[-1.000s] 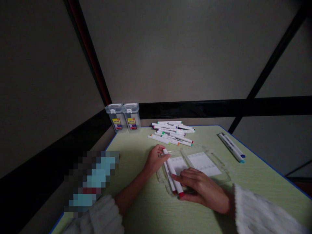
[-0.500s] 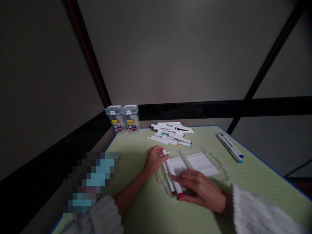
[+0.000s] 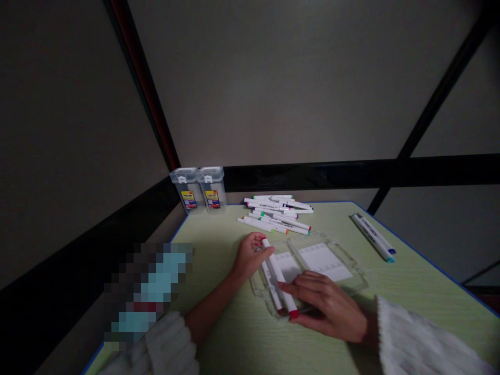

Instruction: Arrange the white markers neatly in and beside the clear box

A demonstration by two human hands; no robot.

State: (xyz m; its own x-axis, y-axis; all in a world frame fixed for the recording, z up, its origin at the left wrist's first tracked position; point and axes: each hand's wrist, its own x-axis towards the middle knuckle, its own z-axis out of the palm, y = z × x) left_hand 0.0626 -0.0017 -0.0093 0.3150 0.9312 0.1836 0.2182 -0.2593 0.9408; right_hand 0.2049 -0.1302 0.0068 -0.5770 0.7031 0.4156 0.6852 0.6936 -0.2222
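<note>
A white marker with red ends (image 3: pixel 277 271) is held between both hands, slanting over a clear plastic case (image 3: pixel 357 268). My left hand (image 3: pixel 252 255) grips its far end between thumb and fingers. With thumb and fingertips, my right hand (image 3: pixel 328 304) pinches its near end beside the red cap. Just left of it, a second white marker with a dark red end (image 3: pixel 272 286) lies in the case, its far part covered by my left hand. The case lies open and flat, and printed white paper (image 3: pixel 324 261) shows in it.
A pile of several white markers (image 3: pixel 279 213) lies at the back of the table. Two lidded clear boxes (image 3: pixel 213 192) stand at the back left corner. Two more markers (image 3: pixel 373 237) lie by the right edge. A pixelated patch (image 3: pixel 156 291) hides something at the left.
The held marker has shifted slightly right at its near end, widening the gap to the marker in the case. The whole view has moved a little. Both hands keep their grip.
</note>
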